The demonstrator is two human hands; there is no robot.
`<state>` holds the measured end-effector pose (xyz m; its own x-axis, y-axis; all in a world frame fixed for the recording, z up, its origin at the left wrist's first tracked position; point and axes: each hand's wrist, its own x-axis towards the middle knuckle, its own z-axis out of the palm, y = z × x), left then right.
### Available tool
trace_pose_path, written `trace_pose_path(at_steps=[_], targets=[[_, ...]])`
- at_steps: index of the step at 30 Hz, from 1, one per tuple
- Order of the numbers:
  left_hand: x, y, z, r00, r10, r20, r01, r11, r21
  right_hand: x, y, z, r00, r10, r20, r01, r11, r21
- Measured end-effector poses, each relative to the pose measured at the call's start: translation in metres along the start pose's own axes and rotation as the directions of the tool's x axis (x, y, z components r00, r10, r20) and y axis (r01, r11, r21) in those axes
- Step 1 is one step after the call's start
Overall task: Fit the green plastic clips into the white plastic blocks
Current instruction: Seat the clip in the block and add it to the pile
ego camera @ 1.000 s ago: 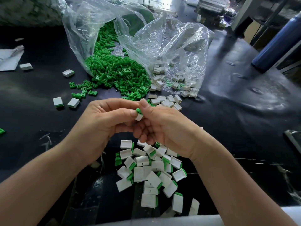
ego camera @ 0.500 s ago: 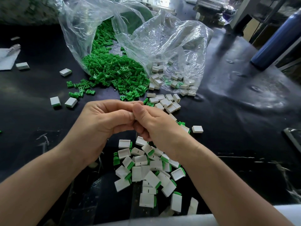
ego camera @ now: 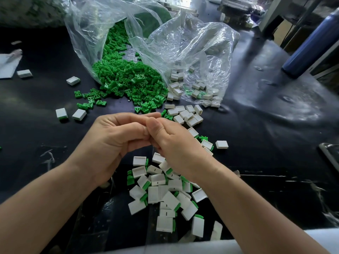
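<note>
My left hand (ego camera: pixel 113 142) and my right hand (ego camera: pixel 174 143) meet fingertip to fingertip above the table's middle, fingers curled. The piece they pinch is hidden between them. A heap of green clips (ego camera: pixel 128 81) spills from a clear plastic bag (ego camera: pixel 183 43) beyond my hands. Loose white blocks (ego camera: pixel 187 114) lie just right of the heap and inside the bag. Below my hands sits a pile of white blocks with green clips showing at their edges (ego camera: pixel 165 189).
The black table top (ego camera: pixel 256 125) carries stray white blocks at the left (ego camera: pixel 78 114) and one at the right (ego camera: pixel 221 144). A dark blue cylinder (ego camera: pixel 308 46) leans at the far right. White paper (ego camera: pixel 7 65) lies at the left edge.
One second ago a white block with a green clip showed between my fingertips. My thumbs have closed over it and it is hidden now.
</note>
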<state>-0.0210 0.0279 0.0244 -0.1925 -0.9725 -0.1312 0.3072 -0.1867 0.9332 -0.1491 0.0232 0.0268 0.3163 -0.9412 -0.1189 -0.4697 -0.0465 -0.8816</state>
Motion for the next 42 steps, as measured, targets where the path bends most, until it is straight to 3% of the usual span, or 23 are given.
trace_pose_path(at_steps=[9, 13, 16, 18, 23, 29, 42], targets=[[0.002, 0.000, -0.004, 0.999, 0.002, 0.054, -0.003, 1.000, 0.020, 0.000, 0.002, -0.004, 0.999, 0.026, 0.043, -0.030, 0.994, 0.107], [0.004, 0.000, -0.005, 0.999, 0.041, -0.003, -0.040, 0.996, 0.079, 0.003, 0.004, -0.023, 0.989, -0.002, -0.146, -0.017, 0.992, -0.126], [0.000, 0.001, -0.001, 0.998, 0.070, 0.001, -0.069, 0.982, 0.178, 0.010, 0.017, -0.040, 0.940, -0.022, -0.339, -0.090, 0.946, -0.310], [-0.003, 0.001, 0.001, 0.996, 0.080, 0.043, -0.088, 0.964, 0.252, 0.015, 0.026, -0.045, 0.920, -0.025, -0.391, -0.139, 0.913, -0.384], [-0.009, 0.000, 0.006, 0.983, 0.044, 0.177, -0.101, 0.938, 0.331, 0.023, 0.038, -0.041, 0.918, -0.038, -0.394, -0.185, 0.839, -0.511], [-0.004, 0.001, 0.003, 0.995, 0.063, 0.081, -0.087, 0.935, 0.345, 0.029, 0.042, -0.038, 0.918, -0.046, -0.395, -0.214, 0.780, -0.588], [-0.002, -0.001, 0.002, 0.995, 0.054, 0.083, -0.080, 0.936, 0.342, 0.030, 0.043, -0.037, 0.924, -0.056, -0.378, -0.206, 0.759, -0.617]])
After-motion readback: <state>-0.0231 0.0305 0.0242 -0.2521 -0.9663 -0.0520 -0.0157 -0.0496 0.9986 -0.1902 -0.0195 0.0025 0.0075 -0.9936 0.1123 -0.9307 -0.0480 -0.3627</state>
